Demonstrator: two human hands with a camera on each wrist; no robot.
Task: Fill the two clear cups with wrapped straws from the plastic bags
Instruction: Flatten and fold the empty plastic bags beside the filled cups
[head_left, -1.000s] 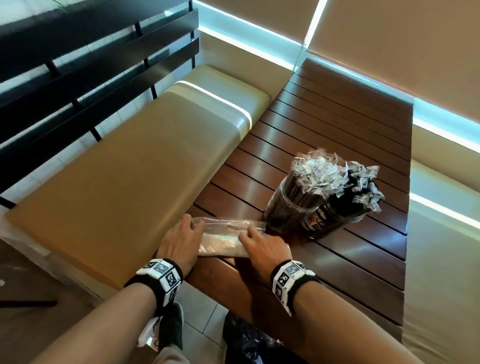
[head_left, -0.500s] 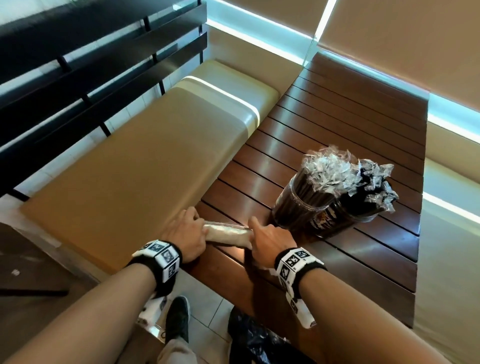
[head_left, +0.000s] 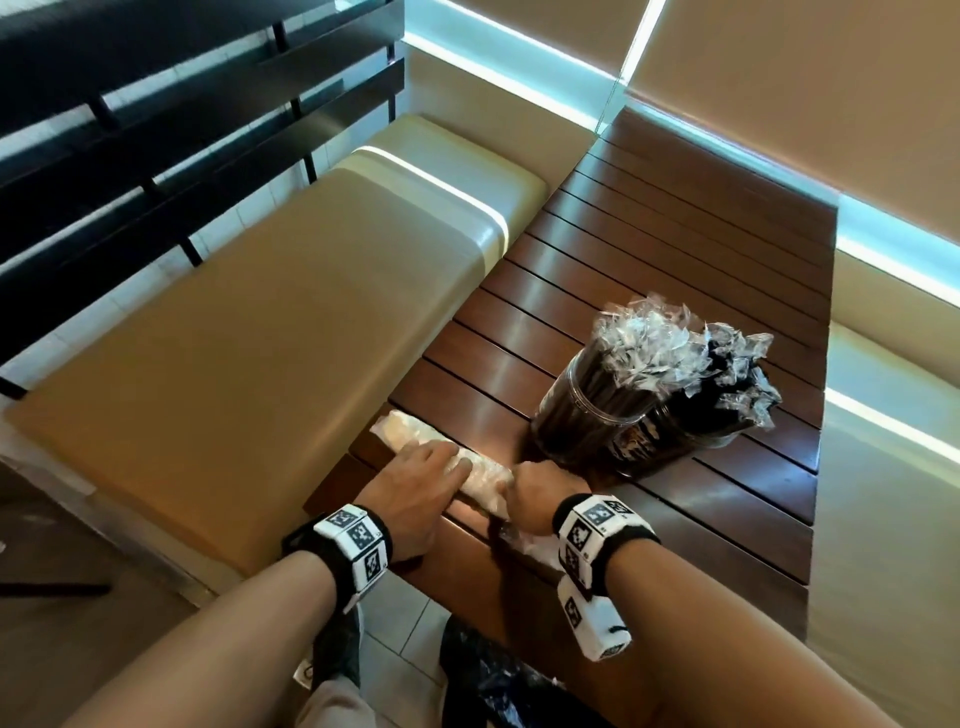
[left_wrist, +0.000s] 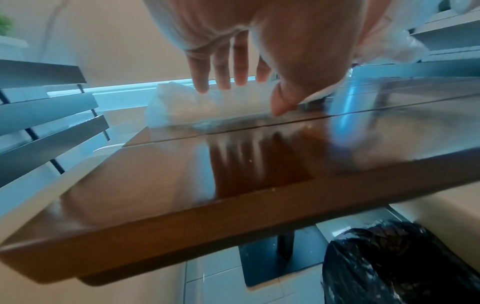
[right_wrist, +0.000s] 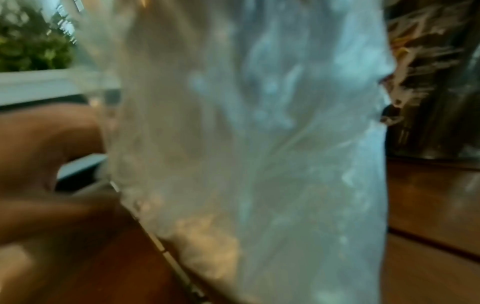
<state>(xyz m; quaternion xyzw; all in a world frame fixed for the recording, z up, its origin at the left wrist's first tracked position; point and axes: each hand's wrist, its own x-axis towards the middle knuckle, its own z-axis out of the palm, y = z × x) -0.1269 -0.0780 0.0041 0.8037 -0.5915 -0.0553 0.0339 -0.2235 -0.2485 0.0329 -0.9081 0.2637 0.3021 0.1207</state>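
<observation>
Two clear cups (head_left: 582, 415) (head_left: 691, 431) stand side by side on the slatted wooden table (head_left: 675, 249), both packed with black wrapped straws whose crinkled wrapper ends (head_left: 644, 348) stick out on top. A rolled clear plastic bag (head_left: 408, 434) lies along the table's front left corner. My left hand (head_left: 436, 470) rests flat on the roll with straight fingers (left_wrist: 223, 74), thumb tip down beside the bag (left_wrist: 176, 107). My right hand (head_left: 537, 486) is curled round the bag's right end, close to the left cup. In the right wrist view the blurred bag (right_wrist: 259, 144) fills the frame.
A tan bench cushion (head_left: 234, 364) runs along the table's left side, with dark slats behind it. Another cushion (head_left: 883, 519) lies on the right. A black bin bag (left_wrist: 402, 265) sits on the tiled floor under the table's front edge, by my feet.
The bag went from lying flat between both hands to a tight roll. My left hand slid right onto the roll, leaving its left end uncovered. The cups have not moved.
</observation>
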